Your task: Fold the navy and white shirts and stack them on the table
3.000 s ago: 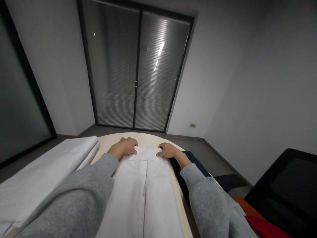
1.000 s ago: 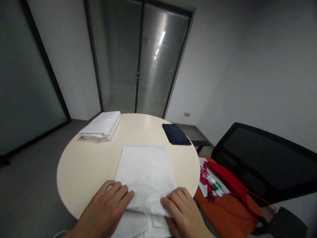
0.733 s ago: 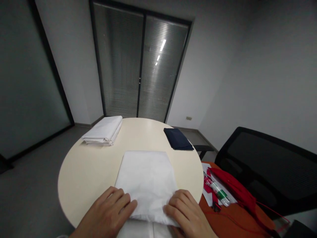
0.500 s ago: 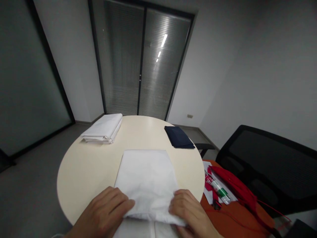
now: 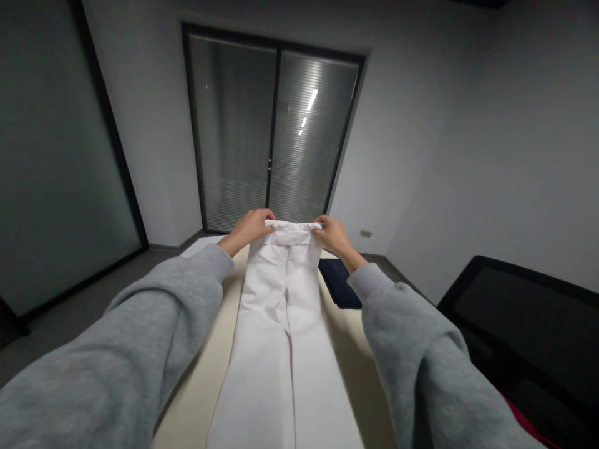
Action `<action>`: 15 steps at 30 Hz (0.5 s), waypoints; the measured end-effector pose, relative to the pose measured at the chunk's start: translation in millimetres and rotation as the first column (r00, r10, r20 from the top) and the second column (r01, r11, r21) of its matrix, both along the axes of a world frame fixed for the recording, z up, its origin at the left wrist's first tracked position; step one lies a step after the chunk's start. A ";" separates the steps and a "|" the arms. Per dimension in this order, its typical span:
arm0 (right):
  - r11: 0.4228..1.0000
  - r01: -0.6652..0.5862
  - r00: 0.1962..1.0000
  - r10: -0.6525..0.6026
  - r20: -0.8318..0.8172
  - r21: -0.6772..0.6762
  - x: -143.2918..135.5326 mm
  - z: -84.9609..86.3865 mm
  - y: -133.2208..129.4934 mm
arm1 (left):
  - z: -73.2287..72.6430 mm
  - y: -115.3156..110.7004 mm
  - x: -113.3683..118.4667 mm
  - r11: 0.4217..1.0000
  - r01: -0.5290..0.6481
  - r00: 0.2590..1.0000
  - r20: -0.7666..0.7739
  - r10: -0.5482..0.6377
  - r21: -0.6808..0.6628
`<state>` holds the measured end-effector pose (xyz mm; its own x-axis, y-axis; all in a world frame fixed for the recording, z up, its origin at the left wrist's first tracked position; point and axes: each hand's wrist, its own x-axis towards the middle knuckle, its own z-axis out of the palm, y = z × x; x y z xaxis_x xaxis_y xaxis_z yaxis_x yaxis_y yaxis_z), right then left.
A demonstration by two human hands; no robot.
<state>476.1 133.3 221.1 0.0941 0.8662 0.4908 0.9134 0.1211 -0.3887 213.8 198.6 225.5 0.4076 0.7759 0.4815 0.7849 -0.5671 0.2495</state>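
Half a second ago the white garment lay folded short under the hands; now it stretches lengthwise over the tabletop, its far end lifted between the left hand and right hand, each pinching a corner. Its near end is cut off below. The left sleeve hides most of the folded white cloth; the right overlaps the flat navy cloth. The garment is smooth, lightly creased, with a central seam line; the sleeves are soft grey knit.
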 end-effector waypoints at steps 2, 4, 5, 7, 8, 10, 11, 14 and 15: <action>0.996 0.044 0.997 -0.039 0.062 -0.081 2.9 -7.3 29.7 | -12.3 28.6 13.0 0.996 -0.061 0.996 -0.075 0.057 -0.057; 0.981 0.093 0.989 -0.072 0.126 -0.173 2.6 -25.7 49.0 | -35.1 45.5 24.1 0.993 -0.084 0.989 -0.128 0.073 -0.083; 0.970 0.118 0.984 -0.086 0.158 -0.210 1.6 -37.7 57.4 | -49.2 52.1 29.5 0.992 -0.094 0.985 -0.154 0.080 -0.088; 0.956 0.160 0.969 -0.106 0.221 -0.245 -2.0 -64.1 73.7 | -79.8 64.3 40.1 0.992 -0.110 0.977 -0.193 0.095 -0.068; 0.955 0.171 0.962 -0.109 0.250 -0.241 -4.9 -77.3 80.2 | -95.1 69.4 44.8 0.993 -0.110 0.974 -0.205 0.098 -0.048; 0.965 0.152 0.950 -0.083 0.302 -0.212 -14.0 -101.5 83.7 | -122.7 74.8 51.2 0.996 -0.094 0.971 -0.223 0.089 -0.008; 0.972 0.121 0.945 -0.051 0.323 -0.199 -20.2 -112.1 78.3 | -134.1 74.1 52.7 0.998 -0.067 0.970 -0.236 0.066 0.001; 0.977 -0.050 0.921 0.125 0.368 -0.206 -43.2 -137.5 30.1 | -156.3 60.1 52.3 0.994 0.087 0.953 -0.286 -0.101 -0.061; 0.967 -0.124 0.906 0.201 0.373 -0.221 -51.1 -144.4 6.4 | -160.7 53.4 51.8 0.982 0.145 0.938 -0.300 -0.175 -0.120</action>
